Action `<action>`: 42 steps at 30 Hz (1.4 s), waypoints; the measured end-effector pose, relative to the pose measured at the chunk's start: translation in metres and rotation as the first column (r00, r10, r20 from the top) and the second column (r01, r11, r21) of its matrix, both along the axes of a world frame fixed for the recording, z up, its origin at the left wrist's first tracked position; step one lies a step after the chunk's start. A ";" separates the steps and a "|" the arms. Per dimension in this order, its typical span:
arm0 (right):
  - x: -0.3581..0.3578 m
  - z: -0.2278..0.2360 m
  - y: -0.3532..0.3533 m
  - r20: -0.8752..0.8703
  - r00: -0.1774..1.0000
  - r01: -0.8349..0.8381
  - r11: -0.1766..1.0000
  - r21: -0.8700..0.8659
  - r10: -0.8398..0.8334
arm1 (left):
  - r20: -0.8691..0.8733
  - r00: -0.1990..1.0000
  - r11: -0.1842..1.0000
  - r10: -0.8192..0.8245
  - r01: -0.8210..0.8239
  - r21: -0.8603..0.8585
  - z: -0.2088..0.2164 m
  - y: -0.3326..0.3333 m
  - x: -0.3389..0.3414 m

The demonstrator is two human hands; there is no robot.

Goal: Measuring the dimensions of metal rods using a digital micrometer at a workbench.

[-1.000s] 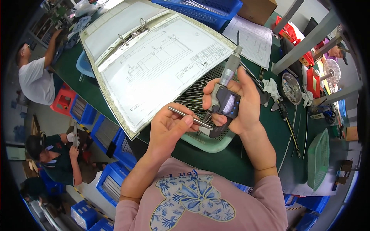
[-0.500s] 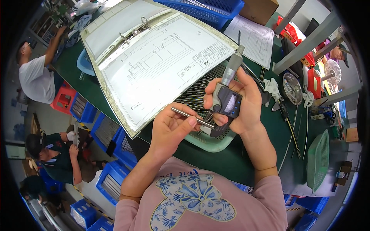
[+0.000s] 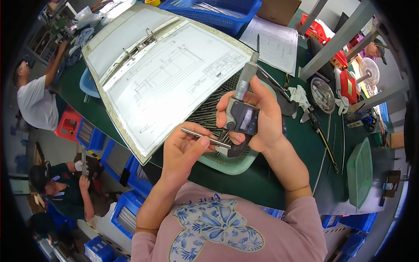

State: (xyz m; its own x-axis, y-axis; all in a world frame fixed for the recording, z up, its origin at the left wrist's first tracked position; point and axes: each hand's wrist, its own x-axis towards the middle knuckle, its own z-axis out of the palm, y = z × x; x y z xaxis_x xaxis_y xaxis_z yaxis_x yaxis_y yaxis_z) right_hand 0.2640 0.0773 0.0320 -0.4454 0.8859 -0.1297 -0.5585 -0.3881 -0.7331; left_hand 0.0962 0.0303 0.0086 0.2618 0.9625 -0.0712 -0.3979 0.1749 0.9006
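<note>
My left hand [image 3: 180,153] pinches a short metal rod [image 3: 198,135] between thumb and fingers. The rod's right end lies at the jaw of a digital micrometer [image 3: 243,117]; whether the measuring faces touch it I cannot tell. My right hand [image 3: 269,120] is wrapped round the micrometer's frame, with its grey thimble pointing up and away. Beneath both hands stands a pale green basket [image 3: 231,168] holding many dark, thin rods [image 3: 203,112]. An open ring binder [image 3: 131,153] with a technical drawing [image 3: 174,83] leans over the basket's left side.
A blue basket [image 3: 238,25] with rods stands at the far edge beside printed sheets [image 3: 275,46]. To the right are a metal bowl [image 3: 323,94], a black caliper [image 3: 325,139], white gloves [image 3: 299,97] and an empty-looking green basket [image 3: 360,174]. Other people work at the left.
The whole scene has shifted slightly left in the picture. Both hands keep their hold on the rod and micrometer, with little change between them.
</note>
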 end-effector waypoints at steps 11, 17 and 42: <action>-0.001 0.001 -0.001 -0.052 0.998 0.021 0.999 -0.035 -0.023 | 0.010 1.000 1.000 0.005 -0.005 0.010 0.000 0.001 0.001; 0.000 0.006 -0.001 -0.021 0.999 0.024 1.000 -0.007 -0.025 | 0.010 1.000 1.000 -0.015 0.014 0.012 0.000 0.002 0.001; 0.014 0.016 -0.002 0.317 0.943 0.027 0.975 0.219 -0.098 | 0.083 0.987 0.985 -0.134 0.123 0.121 0.005 -0.009 0.003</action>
